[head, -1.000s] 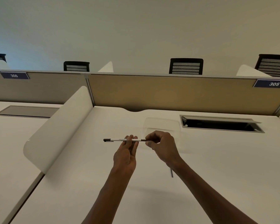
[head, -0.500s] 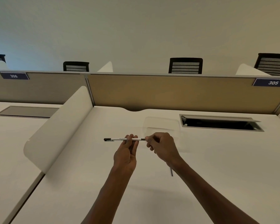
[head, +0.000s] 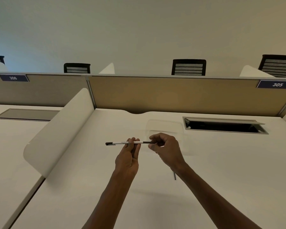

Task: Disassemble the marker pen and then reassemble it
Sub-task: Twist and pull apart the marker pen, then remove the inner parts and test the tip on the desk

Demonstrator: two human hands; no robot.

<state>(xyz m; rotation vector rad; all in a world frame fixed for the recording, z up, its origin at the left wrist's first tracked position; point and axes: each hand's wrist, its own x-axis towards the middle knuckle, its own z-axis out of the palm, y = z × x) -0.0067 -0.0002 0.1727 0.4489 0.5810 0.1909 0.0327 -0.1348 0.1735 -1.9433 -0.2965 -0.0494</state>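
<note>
Fingers [head: 132,140] of the left hand [head: 128,160] curl around the middle of a slim white plastic marker pen with black ends [head: 122,143], pinching its barrel against the thumb. Held level above a smooth off-white desk [head: 92,192], the pen runs left to right, its black clipped cap pointing left and free of both hands. That middle grip probably steadies the barrel so the other end can be worked.

Fingertips [head: 153,138] of the right hand [head: 166,150] close around the pen's dark right end, thumb below and fingers above. Whether they are twisting, pulling or pushing a part there cannot be told.

Lying on the desk close to the right wrist is a thin dark grey rod [head: 174,176], partly hidden; it may be an inner piece of the pen. Beyond the hands sits a clear, glossy plastic container [head: 165,125], hard to make out. Further back are a recessed cable tray with a grey metal flap [head: 224,125], a curved white side divider [head: 59,129] and a tan fabric partition [head: 180,95] with plates numbered 305 and 306.
</note>
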